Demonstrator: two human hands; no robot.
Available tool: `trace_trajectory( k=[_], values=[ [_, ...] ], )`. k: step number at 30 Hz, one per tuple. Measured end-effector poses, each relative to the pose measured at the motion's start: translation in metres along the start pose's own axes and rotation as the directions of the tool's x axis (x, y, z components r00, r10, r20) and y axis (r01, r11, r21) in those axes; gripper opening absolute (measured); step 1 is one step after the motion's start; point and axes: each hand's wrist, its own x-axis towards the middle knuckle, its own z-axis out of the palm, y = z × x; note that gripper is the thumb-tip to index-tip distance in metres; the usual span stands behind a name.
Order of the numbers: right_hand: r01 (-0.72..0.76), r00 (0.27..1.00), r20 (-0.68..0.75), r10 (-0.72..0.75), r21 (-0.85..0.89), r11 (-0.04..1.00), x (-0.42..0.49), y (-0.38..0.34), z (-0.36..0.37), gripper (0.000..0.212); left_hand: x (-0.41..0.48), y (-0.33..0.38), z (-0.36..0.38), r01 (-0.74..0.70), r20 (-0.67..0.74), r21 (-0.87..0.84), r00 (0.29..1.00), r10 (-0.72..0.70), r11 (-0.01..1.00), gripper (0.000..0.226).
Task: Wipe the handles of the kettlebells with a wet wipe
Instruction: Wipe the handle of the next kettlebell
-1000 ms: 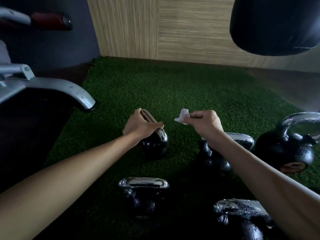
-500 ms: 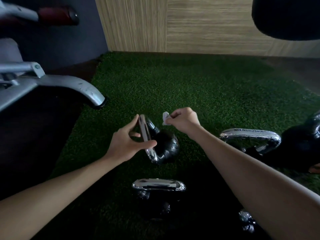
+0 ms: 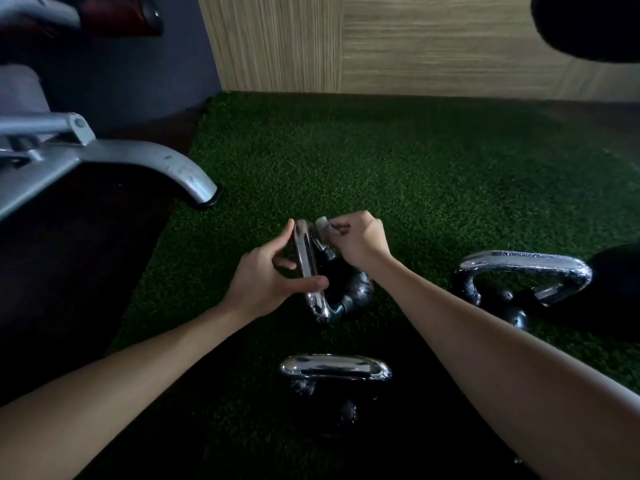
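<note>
The left grip (image 3: 273, 277) pinches the shiny handle (image 3: 306, 261) of a small kettlebell (image 3: 355, 294). It lies tipped on the green mat (image 3: 415, 161). The right grip (image 3: 360, 242) pinches the wet wipe (image 3: 324, 226) at the handle's far end. The near kettlebell (image 3: 334, 367) and the right kettlebell (image 3: 523, 275) stand close by.

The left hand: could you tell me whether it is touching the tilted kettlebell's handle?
Touching. The head view shows the left hand pinching the handle, thumb laid across its chrome bar.
</note>
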Motion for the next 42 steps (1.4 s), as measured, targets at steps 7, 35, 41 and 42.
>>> trace_trajectory(
  k=[7, 35, 41, 42],
  values=[
    [-0.061, 0.996, -0.062, 0.063, 0.036, 0.997, 0.001, -0.003, -0.007, 0.017, 0.015, 0.018, -0.024, -0.057, 0.251, 0.245, 0.968, -0.007, 0.968, 0.156],
    [0.095, 0.955, 0.273, -0.117, 0.091, 0.991, -0.035, -0.022, -0.034, 0.029, 0.026, 0.014, -0.04, 0.093, 0.219, 0.235, 0.965, -0.146, 0.968, 0.16],
    [0.204, 0.893, 0.41, -0.188, 0.004, 0.979, -0.063, -0.007, -0.036, 0.026, 0.027, -0.001, -0.043, 0.065, 0.212, 0.202, 0.971, -0.109, 0.977, 0.161],
    [0.224, 0.887, 0.417, -0.197, -0.015, 0.975, -0.066, -0.004, -0.036, 0.024, 0.028, -0.003, -0.044, 0.069, 0.212, 0.196, 0.971, -0.111, 0.978, 0.161]
  ],
)
